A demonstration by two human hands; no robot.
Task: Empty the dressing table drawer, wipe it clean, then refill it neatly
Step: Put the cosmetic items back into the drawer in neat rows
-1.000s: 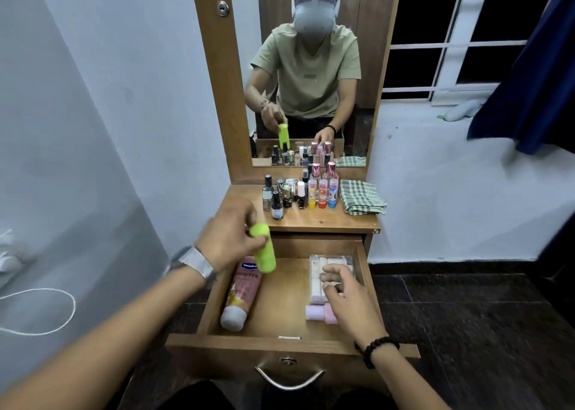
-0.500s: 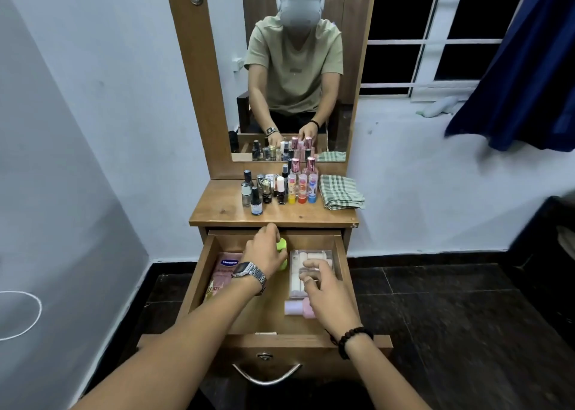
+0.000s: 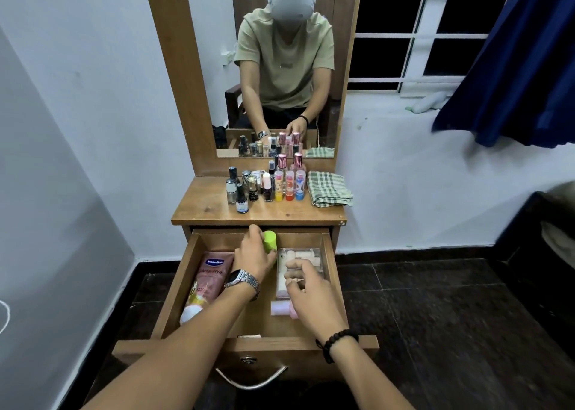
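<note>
Your supports: tabletop (image 3: 202,212), wood, below the mirror. On it you have a cluster of small upright bottles (image 3: 264,185) at the back centre: dark-capped ones to the left, three with coloured bases in a row to the right, two pink-capped ones behind those. A folded checked cloth (image 3: 329,188) lies just right of the bottles. Drawer (image 3: 249,316), pulled open below: a pink tube (image 3: 207,285) lies along your left wall, a clear box (image 3: 311,255) at right, a pink bottle (image 3: 280,308) on its side just in front of the box.

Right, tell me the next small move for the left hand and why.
Probably set the green bottle down upright at the back of the drawer and release it. The left hand holds it low inside, between the tube and the clear box, where bare wood shows.
</note>
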